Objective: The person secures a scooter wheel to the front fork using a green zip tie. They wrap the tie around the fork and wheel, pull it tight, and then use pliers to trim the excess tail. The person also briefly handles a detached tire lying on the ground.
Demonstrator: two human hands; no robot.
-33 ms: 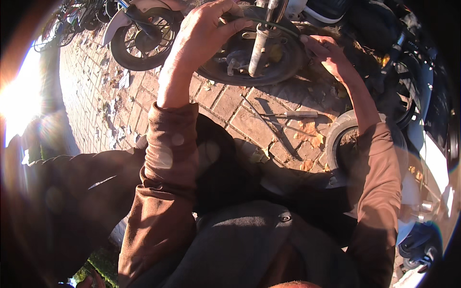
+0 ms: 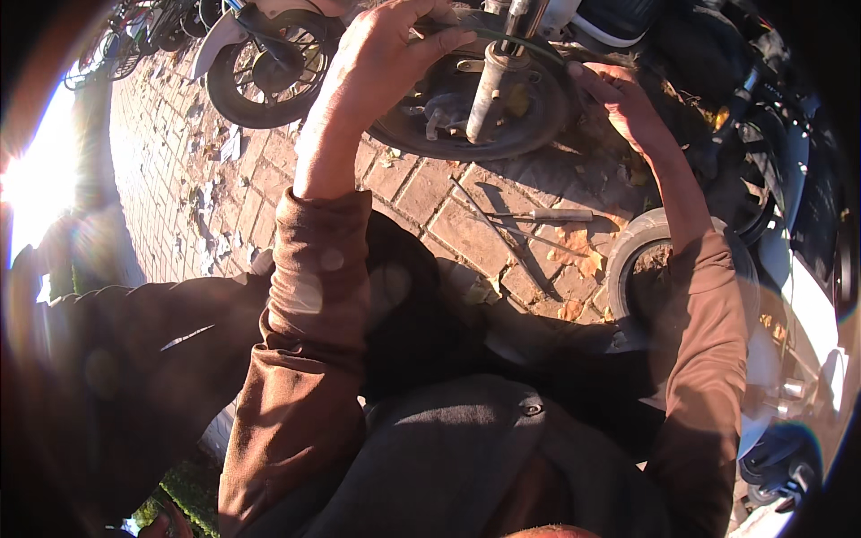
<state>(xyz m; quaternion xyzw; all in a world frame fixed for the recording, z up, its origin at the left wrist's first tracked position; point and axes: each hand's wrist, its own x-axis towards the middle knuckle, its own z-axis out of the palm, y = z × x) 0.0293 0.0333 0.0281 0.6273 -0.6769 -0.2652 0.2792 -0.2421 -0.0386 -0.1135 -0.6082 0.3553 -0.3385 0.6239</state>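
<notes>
At the top of the view, a dark tire [image 2: 421, 146] sits around a wheel with a metal fork leg [image 2: 482, 103] standing over it. My left hand [image 2: 386, 49] closes on the far left part of the tire, its thumb stretched along a thin greenish edge. On the right side my right hand [image 2: 621, 106] pinches the tire's edge, fingers bent together. What lies under the left fingers is hidden. Nearer to me on the bricks are a screwdriver [image 2: 563, 215] with a pale handle and a long thin metal bar [image 2: 507, 238].
A loose tire [image 2: 625, 260] lies at the right beneath my right forearm. Dry leaves [image 2: 583, 257] are strewn over the brick paving [image 2: 421, 193]. Another two-wheeler's front wheel [image 2: 235, 109] stands at upper left. Dark and white vehicle parts [image 2: 807, 305] line the right side.
My right hand has shifted very slightly to the right, and the left thumb has edged a little further the same way. The tools on the ground have not moved.
</notes>
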